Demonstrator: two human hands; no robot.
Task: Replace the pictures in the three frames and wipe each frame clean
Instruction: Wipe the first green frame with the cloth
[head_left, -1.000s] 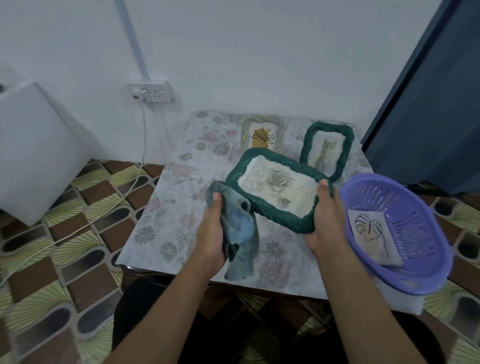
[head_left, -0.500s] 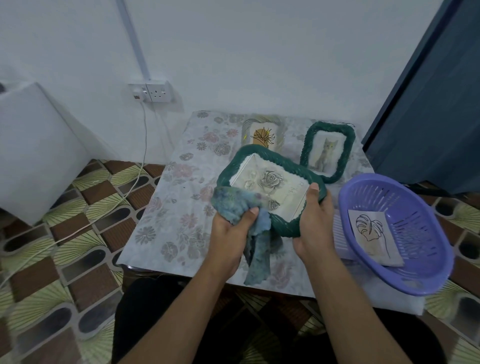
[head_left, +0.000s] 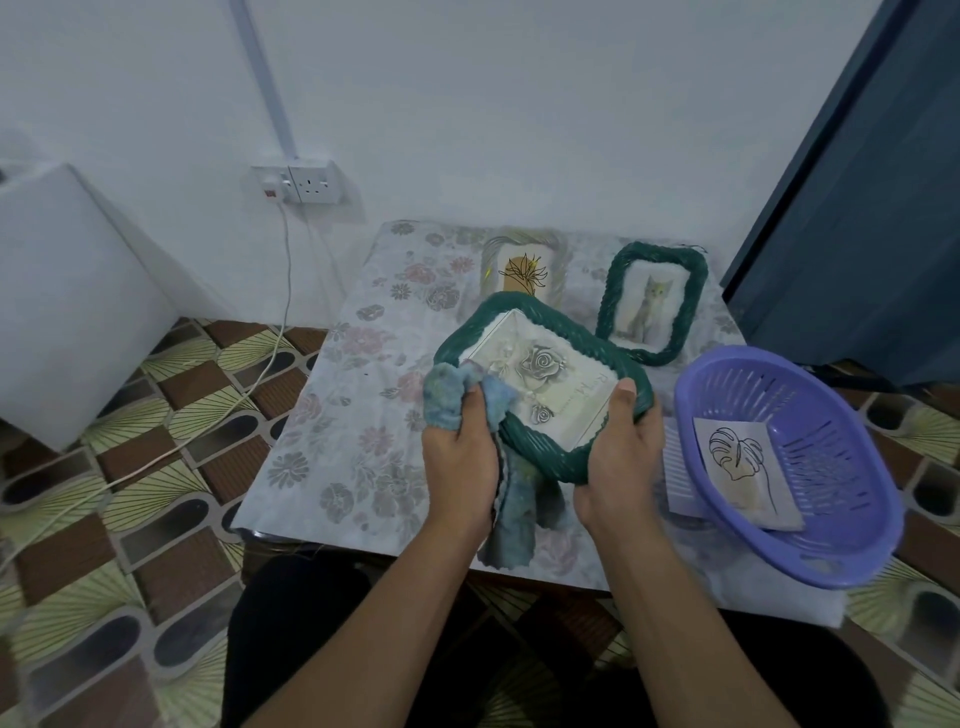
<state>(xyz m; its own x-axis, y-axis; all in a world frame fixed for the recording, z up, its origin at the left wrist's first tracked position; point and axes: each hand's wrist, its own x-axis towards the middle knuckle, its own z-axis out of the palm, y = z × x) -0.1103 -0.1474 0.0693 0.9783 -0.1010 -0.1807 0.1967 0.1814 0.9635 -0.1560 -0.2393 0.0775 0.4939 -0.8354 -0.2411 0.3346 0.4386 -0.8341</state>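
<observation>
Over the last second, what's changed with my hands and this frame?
The left hand carried the cloth from beside the rose frame onto its lower-left corner. The right hand still grips its right edge; the cat frame, pale frame and basket stayed put.

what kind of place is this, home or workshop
Most likely a room in a home: a table under a floral tablecloth, a brown and green patterned tile floor, and a white wall socket with a cable plugged in.
</observation>
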